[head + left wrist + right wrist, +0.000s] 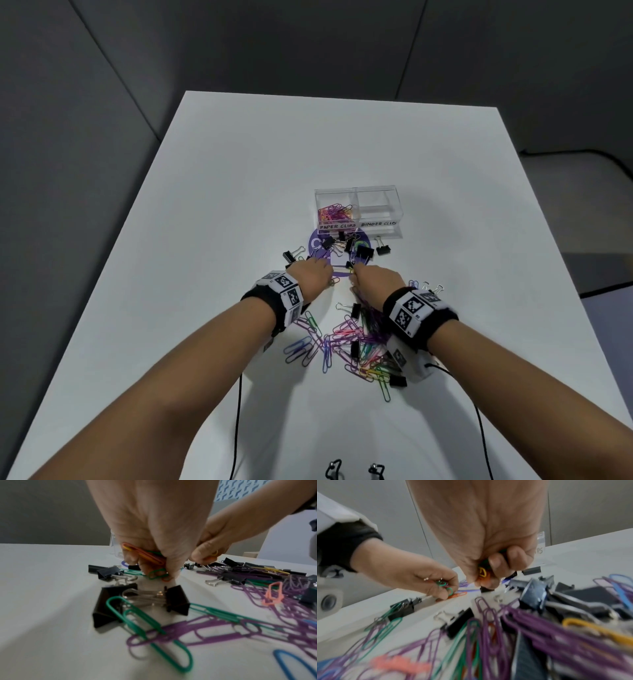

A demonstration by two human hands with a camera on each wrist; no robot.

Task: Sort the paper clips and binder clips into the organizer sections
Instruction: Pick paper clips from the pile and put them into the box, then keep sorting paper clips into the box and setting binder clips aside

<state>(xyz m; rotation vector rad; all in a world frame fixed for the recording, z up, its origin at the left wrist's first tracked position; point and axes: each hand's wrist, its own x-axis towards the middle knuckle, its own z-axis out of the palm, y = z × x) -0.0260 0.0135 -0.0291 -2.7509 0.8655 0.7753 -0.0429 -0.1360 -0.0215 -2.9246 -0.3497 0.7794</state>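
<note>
Head view: both hands gathering paper clips just before the organizer [358, 211].
Left hand [312, 274] and right hand [373, 279] each pinch several paper clips [145, 555]; next, drop them in its left section.

I read handwritten strip labels on clear organizer [358, 212] front: "PAPER CLIPS" left section, "BINDER CLIPS" right. Purple disc [317, 244] lettering unreadable.

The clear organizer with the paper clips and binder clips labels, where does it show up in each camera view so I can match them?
Head: the organizer sits centre frame, beyond both hands.
Left wrist: only a clear corner shows, left of the left hand.
Right wrist: a clear edge with label letters shows, right of the right hand.
Shared landmark: the black binder clips scattered before it.
</note>
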